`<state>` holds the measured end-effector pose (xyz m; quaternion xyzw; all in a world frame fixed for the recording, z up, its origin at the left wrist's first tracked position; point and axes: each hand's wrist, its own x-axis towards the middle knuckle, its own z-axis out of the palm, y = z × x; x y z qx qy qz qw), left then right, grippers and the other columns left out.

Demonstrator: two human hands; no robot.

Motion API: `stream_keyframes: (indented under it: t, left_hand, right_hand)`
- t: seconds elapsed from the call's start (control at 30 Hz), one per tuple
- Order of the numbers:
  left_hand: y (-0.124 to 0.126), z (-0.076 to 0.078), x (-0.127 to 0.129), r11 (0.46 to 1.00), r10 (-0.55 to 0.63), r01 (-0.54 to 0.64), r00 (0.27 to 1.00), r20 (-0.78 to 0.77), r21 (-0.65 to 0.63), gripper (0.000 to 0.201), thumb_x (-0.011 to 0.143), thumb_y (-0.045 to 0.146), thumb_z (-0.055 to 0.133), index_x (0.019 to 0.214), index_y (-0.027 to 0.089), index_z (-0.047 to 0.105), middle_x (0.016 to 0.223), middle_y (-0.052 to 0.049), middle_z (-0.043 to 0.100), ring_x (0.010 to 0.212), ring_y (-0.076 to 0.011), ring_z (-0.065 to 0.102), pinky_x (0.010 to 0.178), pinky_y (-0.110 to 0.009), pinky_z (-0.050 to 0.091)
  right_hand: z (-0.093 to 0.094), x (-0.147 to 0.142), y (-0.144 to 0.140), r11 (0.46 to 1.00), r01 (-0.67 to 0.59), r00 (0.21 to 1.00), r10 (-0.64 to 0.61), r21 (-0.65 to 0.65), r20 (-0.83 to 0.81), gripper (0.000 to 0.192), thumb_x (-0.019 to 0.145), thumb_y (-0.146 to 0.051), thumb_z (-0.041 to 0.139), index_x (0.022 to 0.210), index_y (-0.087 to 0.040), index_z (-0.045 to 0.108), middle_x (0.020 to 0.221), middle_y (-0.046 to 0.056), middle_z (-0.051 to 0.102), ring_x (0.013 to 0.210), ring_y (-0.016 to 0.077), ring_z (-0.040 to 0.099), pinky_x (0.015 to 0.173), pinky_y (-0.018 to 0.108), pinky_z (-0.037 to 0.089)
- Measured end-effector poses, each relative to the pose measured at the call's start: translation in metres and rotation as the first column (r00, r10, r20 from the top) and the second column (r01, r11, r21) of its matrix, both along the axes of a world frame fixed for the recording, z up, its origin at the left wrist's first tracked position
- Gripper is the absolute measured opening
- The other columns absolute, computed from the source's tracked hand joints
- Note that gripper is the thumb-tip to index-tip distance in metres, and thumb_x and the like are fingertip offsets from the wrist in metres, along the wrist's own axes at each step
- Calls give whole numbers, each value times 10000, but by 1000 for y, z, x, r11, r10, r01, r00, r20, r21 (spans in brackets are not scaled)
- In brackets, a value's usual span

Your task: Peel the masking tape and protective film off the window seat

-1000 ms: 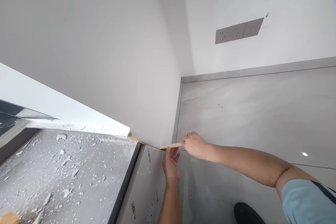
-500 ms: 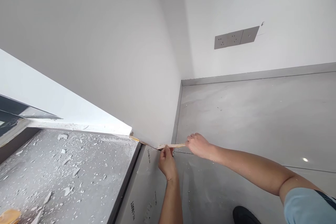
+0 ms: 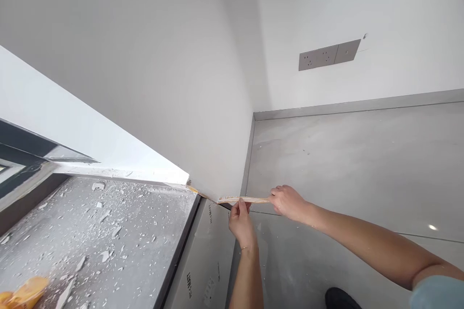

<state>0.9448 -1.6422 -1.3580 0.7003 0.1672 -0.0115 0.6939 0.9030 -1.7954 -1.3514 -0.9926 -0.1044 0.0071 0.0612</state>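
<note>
A thin, pale strip of tape (image 3: 258,199) runs from the ledge's corner at the foot of the wall out to the right, above the tiled floor. My left hand (image 3: 242,226) pinches it partway along with thumb and fingers, close to the corner. The far right end of the strip is in my right hand (image 3: 289,202), whose fingers are closed around it. Between both hands the tape looks stretched straight. Beside my left forearm is the grey tiled side (image 3: 206,251) of the ledge, with printed letters on it.
White flakes and chips litter the grey ledge (image 3: 126,241) at left, where a crumpled yellow bag (image 3: 32,289) lies. A dark window frame (image 3: 25,147) stands behind. A socket panel (image 3: 328,55) is on the far wall; a dark shoe (image 3: 340,298) shows below.
My right hand has moved a little to the right, and more of the strip shows between the wall corner and that hand. My left hand still pinches it. The view has shifted slightly.
</note>
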Motion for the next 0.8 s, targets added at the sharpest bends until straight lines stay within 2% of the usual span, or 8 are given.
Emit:
stream_keyframes:
  t: [0.27,0.37,0.43,0.5,0.57,0.63,0.73,0.8]
  left_hand:
    - [-17,20,-15,997,-65,66,998,23,-41,322,678,457,576,761,148,618,757,-70,684,778,-209,645,780,-353,497]
    - [-20,25,-20,994,-110,111,992,61,-17,335,690,473,557,751,149,618,758,-77,685,790,-216,642,779,-356,487]
    - [-21,28,-21,991,-130,131,988,82,-2,340,698,481,546,741,151,616,753,-77,684,783,-213,640,773,-350,482]
    - [-22,31,-22,988,-153,153,983,98,12,342,703,485,541,746,155,619,758,-73,684,778,-206,638,766,-338,478]
    - [-23,33,-22,985,-174,172,979,110,25,345,700,487,542,757,158,627,764,-72,685,775,-201,635,757,-324,474]
    - [-23,35,-22,984,-180,176,976,124,36,354,698,492,540,759,155,633,765,-74,685,772,-201,634,745,-316,472]
    - [-23,37,-22,980,-193,183,969,152,81,354,713,486,517,748,153,634,750,-72,683,755,-202,630,719,-306,465]
    - [-23,38,-21,968,-209,181,964,164,173,316,717,450,525,697,153,630,693,-66,671,700,-197,617,665,-295,458]
  right_hand:
    - [3,-18,-15,997,59,997,-61,41,52,126,715,-108,458,667,-155,565,657,38,534,588,123,442,539,260,228]
    - [15,-26,-23,980,120,993,-118,160,-25,142,731,-118,448,645,-153,556,657,28,537,582,111,441,532,247,238]
    - [32,-30,-33,926,150,978,-89,345,-187,112,744,-198,494,661,-162,560,674,7,548,564,95,440,510,227,250]
    - [57,-31,-44,821,206,956,-53,533,-289,152,733,-331,550,730,-180,571,706,-12,555,561,84,439,495,208,272]
    - [91,-27,-50,719,224,969,-95,658,-226,248,735,-428,543,804,-190,565,735,-16,550,589,85,440,507,201,304]
    - [128,-18,-46,677,118,992,-106,727,-62,253,780,-427,484,812,-185,554,751,-10,545,623,86,441,541,203,327]
    - [165,3,-16,711,-124,986,12,693,165,195,818,-331,436,821,-177,556,787,4,556,669,89,460,594,211,345]
    - [166,19,13,828,-174,952,3,533,306,184,806,-314,455,822,-162,558,786,24,552,698,111,462,612,235,343]
